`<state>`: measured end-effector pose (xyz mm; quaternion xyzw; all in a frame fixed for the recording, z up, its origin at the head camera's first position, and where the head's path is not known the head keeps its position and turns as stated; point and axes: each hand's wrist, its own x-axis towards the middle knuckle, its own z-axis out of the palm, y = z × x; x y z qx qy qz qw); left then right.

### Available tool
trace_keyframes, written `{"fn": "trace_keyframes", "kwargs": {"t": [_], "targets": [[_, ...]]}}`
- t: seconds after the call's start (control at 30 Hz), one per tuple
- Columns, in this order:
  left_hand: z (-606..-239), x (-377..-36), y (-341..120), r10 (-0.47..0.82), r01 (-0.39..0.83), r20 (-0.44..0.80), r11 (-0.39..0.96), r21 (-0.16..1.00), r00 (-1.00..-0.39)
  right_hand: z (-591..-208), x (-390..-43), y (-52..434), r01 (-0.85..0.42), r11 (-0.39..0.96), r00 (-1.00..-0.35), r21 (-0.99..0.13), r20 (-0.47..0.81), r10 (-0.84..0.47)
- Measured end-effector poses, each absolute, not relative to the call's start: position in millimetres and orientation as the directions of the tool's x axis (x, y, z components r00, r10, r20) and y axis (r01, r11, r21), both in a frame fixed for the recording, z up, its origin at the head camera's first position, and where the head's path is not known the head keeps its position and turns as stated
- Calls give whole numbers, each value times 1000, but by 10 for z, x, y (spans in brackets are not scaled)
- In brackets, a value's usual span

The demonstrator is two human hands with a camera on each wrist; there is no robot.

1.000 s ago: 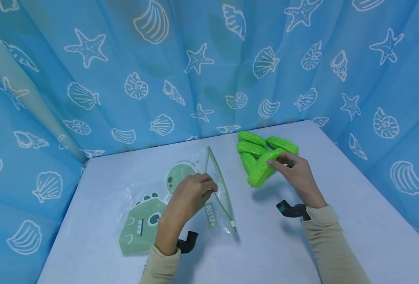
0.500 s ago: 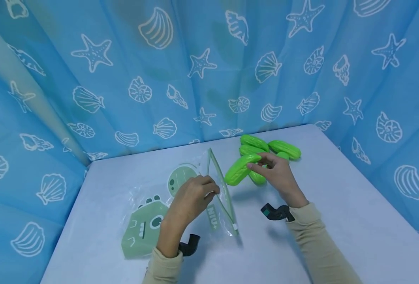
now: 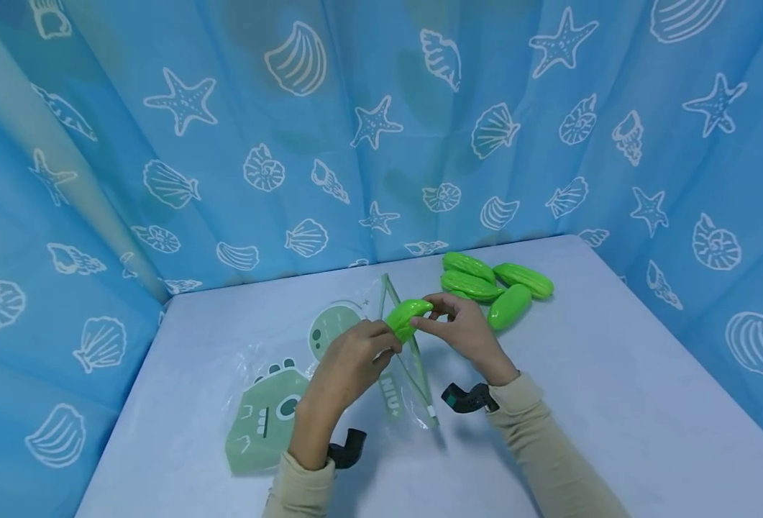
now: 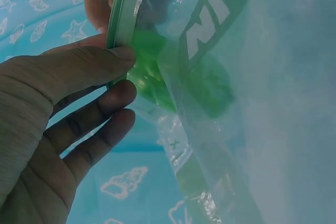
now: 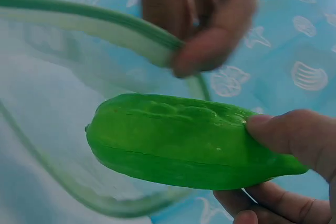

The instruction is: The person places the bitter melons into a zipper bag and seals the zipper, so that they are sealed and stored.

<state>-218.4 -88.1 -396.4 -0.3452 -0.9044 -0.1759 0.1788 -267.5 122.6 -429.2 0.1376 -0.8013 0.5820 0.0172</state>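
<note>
My left hand [image 3: 358, 352] pinches the green zip rim of a clear zipper bag [image 4: 210, 140] between thumb and fingers, and the bag's mouth gapes. The bag has a green cartoon monster print and lies to the left on the table. My right hand [image 3: 462, 331] holds a glossy green toy bitter melon [image 5: 173, 140] by its pointed end. The melon's blunt end points into the bag mouth; in the left wrist view it shows through the clear film. In the head view my left fingers hide part of the melon.
Several more green toy bitter melons [image 3: 468, 286] lie in a loose group at the back right of the white table [image 3: 614, 403]. A white slider [image 3: 431, 411] sits at the near end of the zip. A blue shell-print curtain [image 3: 368, 144] hangs behind the table.
My right hand has lifted the melon from the group and carried it left to the bag mouth. My left hand keeps its pinch on the bag rim. The head view has shifted slightly.
</note>
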Motion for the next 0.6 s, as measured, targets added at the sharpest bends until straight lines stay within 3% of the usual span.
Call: {"fn": "trace_keyframes", "kwargs": {"t": [0.33,0.6], "targets": [[-3969,-2198,-899,554,698,489,695,174,-674,-4412,-2617,1002,-330,358,-934,-873,247,-259],[-3963,-2195,-911,559,712,502,679,180,-660,-4468,-2607,977,-466,514,-876,-720,291,-385]]}}
